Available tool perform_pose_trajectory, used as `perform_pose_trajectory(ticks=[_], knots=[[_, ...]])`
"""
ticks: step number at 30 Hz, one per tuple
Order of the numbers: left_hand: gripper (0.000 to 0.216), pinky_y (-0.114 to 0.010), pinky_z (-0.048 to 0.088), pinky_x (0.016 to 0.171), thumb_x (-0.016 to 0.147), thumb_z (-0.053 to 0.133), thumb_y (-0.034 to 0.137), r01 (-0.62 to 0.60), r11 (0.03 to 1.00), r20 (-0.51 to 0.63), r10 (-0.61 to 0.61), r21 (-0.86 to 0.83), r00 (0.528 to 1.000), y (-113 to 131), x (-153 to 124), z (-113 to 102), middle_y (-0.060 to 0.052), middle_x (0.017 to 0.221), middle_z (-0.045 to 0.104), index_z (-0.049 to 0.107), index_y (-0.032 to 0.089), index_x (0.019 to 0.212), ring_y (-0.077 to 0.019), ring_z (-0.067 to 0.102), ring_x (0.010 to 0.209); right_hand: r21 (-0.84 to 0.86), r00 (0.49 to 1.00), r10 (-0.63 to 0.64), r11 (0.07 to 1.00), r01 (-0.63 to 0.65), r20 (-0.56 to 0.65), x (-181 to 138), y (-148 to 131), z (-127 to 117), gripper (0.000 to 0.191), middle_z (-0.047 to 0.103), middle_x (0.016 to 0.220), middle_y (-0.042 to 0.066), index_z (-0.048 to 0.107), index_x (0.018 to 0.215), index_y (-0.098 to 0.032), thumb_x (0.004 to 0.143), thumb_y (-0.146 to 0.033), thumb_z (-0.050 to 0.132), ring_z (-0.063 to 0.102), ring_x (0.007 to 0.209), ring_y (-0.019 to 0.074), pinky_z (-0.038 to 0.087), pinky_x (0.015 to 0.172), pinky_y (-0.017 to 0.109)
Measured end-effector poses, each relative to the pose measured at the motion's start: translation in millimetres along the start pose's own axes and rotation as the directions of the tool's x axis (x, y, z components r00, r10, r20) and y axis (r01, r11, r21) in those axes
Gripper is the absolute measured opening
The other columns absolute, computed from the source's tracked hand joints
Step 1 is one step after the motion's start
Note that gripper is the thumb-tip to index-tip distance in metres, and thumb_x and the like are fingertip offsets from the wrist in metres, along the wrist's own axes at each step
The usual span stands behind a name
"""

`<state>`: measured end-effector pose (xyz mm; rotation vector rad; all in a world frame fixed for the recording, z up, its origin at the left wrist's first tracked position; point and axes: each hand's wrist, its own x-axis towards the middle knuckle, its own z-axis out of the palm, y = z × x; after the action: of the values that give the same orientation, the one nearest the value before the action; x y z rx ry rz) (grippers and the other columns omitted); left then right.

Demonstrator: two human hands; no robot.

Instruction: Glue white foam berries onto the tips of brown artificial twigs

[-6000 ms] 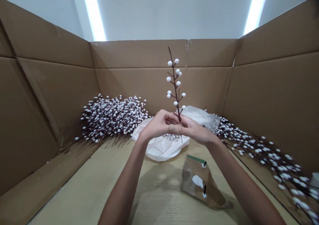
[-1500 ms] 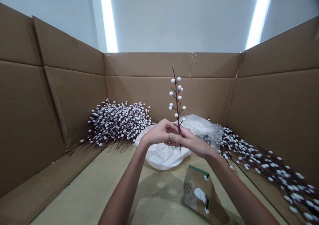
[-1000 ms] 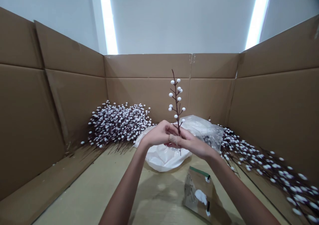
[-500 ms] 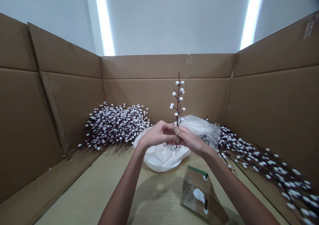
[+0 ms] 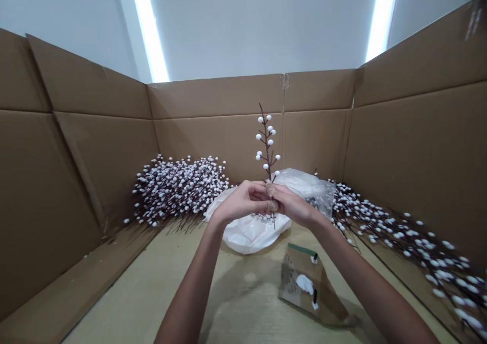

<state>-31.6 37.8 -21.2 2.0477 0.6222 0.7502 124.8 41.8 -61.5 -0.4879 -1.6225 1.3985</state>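
A brown artificial berry stem (image 5: 267, 153) with several white berries stands nearly upright, its tip leaning slightly left. My left hand (image 5: 241, 202) closes on its lower part from the left, thumb and fingers pinched. From the right, my right hand (image 5: 294, 205) grips the same part, and the fingertips of both meet there. Tan wrapping covers some of the fingertips. The bare stem end pokes out below the hands. Just under them lies a white plastic bag (image 5: 249, 237) with loose white berries in it, partly hidden by the hands.
A heap of berry stems (image 5: 178, 189) lies at the back left. More berry stems (image 5: 399, 240) run along the right wall. Behind my right hand is a clear plastic bag (image 5: 304, 184). A folded cardboard stand (image 5: 297, 296) bears white paste. Cardboard walls (image 5: 213, 136) surround the table (image 5: 144, 293).
The berry stem has tipped slightly to the left at its top, and its lower end has swung right. Both hands stay closed around it. The whole view has shifted a little.
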Motion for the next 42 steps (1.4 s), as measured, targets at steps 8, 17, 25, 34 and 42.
perform_pose_trajectory(ticks=[8,17,25,34,42], knots=[[0.016,-0.022,0.05,0.058,0.075,0.066,0.025,-0.011,0.998,-0.069,0.007,-0.055,0.998,-6,-19,13,-0.005,0.074,0.063,0.07,0.009,0.076,-0.0099,0.058,0.061,-0.156,0.992,0.078,0.986,-0.062,0.101,-11,-4,1,0.054,0.063,0.078,0.003,0.051,0.127,-0.02,0.088,-0.056,0.048,0.057,0.066,0.0128,0.046,0.062,0.026],[0.026,-0.021,0.048,0.059,0.076,0.066,0.033,0.079,0.985,-0.273,-0.118,-0.152,0.955,-84,-47,37,-0.003,0.067,0.063,0.066,0.009,0.086,-0.0116,0.058,0.06,-0.301,0.966,0.123,0.935,-0.19,-0.228,-81,-5,-8,0.052,0.059,0.12,0.011,0.049,0.13,-0.022,0.086,-0.048,0.055,0.064,0.098,0.0208,0.05,0.093,0.043],[0.03,-0.021,0.045,0.054,0.081,0.057,0.037,0.161,0.987,-0.441,-0.138,0.014,0.887,-133,-54,76,-0.006,0.086,0.069,0.067,0.013,0.098,-0.0133,0.061,0.061,-0.534,0.819,0.029,0.745,-0.4,-0.573,-169,19,-5,0.037,0.067,0.084,0.008,0.066,0.101,-0.016,0.083,-0.047,0.057,0.058,0.061,0.0148,0.051,0.054,0.03],[0.031,-0.021,0.05,0.066,0.086,0.049,0.033,0.143,0.979,-0.366,-0.082,0.142,0.927,-135,-60,86,-0.007,0.094,0.071,0.066,0.013,0.102,-0.0147,0.065,0.072,-0.719,0.905,0.128,0.566,-0.404,-0.407,-178,33,11,0.027,0.071,0.097,0.008,0.068,0.104,-0.018,0.086,-0.032,0.054,0.063,0.077,0.0197,0.048,0.066,0.031],[0.033,-0.023,0.051,0.062,0.087,0.05,0.035,0.148,0.984,-0.291,-0.113,0.1,0.95,-141,-60,89,-0.006,0.082,0.069,0.065,0.012,0.104,-0.0176,0.067,0.07,-0.723,0.897,0.179,0.539,-0.433,-0.404,-172,39,10,0.02,0.071,0.08,0.007,0.067,0.084,-0.016,0.085,-0.03,0.054,0.062,0.071,0.0196,0.045,0.065,0.03]])
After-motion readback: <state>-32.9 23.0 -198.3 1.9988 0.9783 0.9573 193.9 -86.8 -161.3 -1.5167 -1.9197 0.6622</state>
